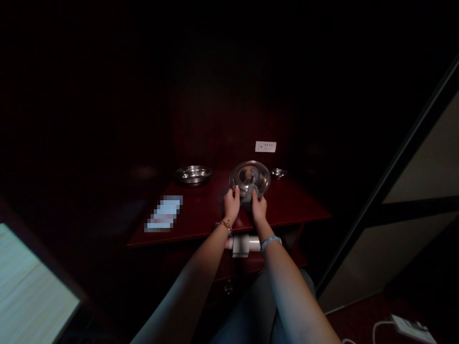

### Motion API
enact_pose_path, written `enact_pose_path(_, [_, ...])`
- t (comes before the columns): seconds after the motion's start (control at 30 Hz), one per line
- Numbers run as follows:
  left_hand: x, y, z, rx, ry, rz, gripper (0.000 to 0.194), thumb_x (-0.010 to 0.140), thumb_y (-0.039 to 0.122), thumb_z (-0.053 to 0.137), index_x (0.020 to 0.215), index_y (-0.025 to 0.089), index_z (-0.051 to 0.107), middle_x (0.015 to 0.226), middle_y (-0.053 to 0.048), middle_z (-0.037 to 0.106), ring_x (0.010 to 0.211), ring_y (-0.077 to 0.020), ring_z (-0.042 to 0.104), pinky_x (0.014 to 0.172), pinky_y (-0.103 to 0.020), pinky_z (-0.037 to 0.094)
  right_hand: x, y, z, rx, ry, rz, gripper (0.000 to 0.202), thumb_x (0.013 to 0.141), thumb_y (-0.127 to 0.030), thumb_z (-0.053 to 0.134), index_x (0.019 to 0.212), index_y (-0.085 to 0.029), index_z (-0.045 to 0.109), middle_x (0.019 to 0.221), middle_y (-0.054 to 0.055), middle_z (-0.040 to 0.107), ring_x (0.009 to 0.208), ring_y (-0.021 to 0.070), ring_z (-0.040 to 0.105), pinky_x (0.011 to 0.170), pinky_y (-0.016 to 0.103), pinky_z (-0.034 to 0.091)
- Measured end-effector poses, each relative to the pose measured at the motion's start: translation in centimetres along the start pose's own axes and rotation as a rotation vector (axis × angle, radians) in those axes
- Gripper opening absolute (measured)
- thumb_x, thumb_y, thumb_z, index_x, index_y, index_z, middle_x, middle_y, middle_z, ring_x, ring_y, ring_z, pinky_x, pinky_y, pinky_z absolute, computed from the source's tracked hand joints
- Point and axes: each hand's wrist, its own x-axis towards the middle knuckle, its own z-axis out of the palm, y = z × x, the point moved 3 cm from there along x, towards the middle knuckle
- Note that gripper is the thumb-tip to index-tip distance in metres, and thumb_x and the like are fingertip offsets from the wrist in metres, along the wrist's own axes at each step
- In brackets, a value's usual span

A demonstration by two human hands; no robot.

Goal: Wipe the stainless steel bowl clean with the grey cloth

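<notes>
A shiny round metal plate (264,177) is tilted up toward me above the dark red tabletop. My left hand (232,204) grips its lower left rim, with the thumb over the inner face. At the lower right edge, my right hand (259,208) pinches a grey cloth (250,191) against the plate, thumb on top. The fingers behind the rim are hidden. To the left on the table rests a stack of metal plates (193,175). A small metal bowl (278,173) sits just right of the held plate.
The red table (201,210) carries a blurred, pale flat item (165,213) at left. White objects (241,244) lie on the shelf beneath. A wall socket (266,146) is behind. On the floor at right, a power strip (412,328) trails a cable.
</notes>
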Motion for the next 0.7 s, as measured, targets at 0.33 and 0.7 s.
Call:
enact_pose_path(0.33, [0.0,-1.0,1.2,-0.066,-0.13,-0.054,0.038,0.077,0.052,0.065,0.084,0.014,0.063,0.083,-0.009,0.069,0.072,-0.0179,0.062,0.066,-0.026,0.045,0.0,0.2,-0.4,-0.006,0.07,0.001,0.045,0.083,-0.049,0.055,0.101,-0.011,0.07,0.106,0.017,0.072,0.097,0.025,0.069,0.083,0.029,0.049])
enact_pose_path(0.7, [0.1,-1.0,1.2,-0.01,-0.138,-0.029,0.025,0.083,0.035,0.058,0.077,0.012,0.065,0.079,-0.011,0.07,0.071,-0.018,0.063,0.062,-0.025,0.044,0.4,0.9,-0.2,0.031,0.069,0.017,0.045,0.079,-0.051,0.059,0.094,-0.011,0.072,0.099,0.015,0.074,0.089,0.0245,0.07,0.076,0.028,0.05])
